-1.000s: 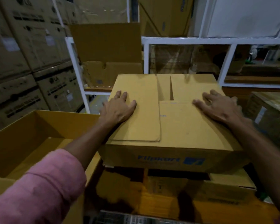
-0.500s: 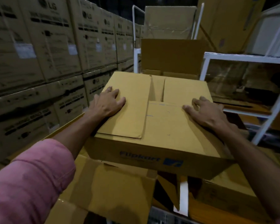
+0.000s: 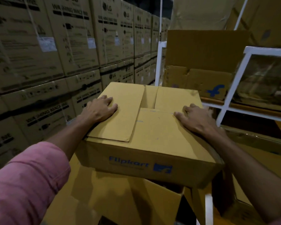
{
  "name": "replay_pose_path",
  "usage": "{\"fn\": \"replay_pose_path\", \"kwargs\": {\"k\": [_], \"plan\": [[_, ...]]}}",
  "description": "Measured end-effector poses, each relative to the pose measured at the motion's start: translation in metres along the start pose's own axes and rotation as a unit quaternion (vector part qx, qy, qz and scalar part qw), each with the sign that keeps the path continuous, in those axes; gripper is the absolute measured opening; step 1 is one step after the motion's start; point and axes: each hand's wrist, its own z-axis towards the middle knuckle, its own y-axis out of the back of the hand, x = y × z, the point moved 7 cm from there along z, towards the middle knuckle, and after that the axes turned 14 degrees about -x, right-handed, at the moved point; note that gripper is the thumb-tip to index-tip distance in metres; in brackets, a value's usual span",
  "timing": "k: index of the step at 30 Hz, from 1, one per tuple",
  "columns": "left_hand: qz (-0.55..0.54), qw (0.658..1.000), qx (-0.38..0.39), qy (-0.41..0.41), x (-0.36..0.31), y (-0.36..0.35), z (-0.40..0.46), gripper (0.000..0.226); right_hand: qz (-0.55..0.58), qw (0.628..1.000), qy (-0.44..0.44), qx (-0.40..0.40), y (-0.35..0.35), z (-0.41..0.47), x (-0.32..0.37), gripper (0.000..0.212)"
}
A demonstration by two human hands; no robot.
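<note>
A closed yellow-brown cardboard box (image 3: 152, 132) with blue Flipkart print on its near side fills the middle of the view. Its top flaps are folded shut with a narrow gap at the far end. My left hand (image 3: 99, 109) lies flat on the left flap, fingers straight. My right hand (image 3: 196, 119) presses on the right part of the top, fingers spread over the edge. The box is above an open cardboard box (image 3: 123, 200) whose flaps stand up below it.
A wall of stacked LG washing-machine cartons (image 3: 55, 54) runs along the left. A white metal rack (image 3: 234, 88) stands at the right, with cardboard boxes (image 3: 199, 82) on its shelf. More cartons lie low on the right (image 3: 266, 168).
The view has swung left, bringing the carton wall closer. The box has moved left with both hands, from beside the open box to over it. Both hands keep their places on the flaps.
</note>
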Motion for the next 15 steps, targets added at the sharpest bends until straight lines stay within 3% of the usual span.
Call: {"fn": "replay_pose_path", "kwargs": {"k": [3,6,15], "plan": [[-0.001,1.0,0.027,0.005,0.021,-0.015,0.011,0.071,0.001,1.0,-0.019,0.008,-0.014,0.001,0.014,0.075],[0.006,0.999,0.044,0.004,0.034,-0.024,0.03,0.064,0.003,1.0,-0.031,-0.001,-0.02,0.006,0.028,0.062],[-0.013,0.996,0.069,-0.058,0.054,-0.052,0.085,0.061,-0.001,0.997,-0.077,-0.014,-0.052,0.012,0.05,0.055]]}}
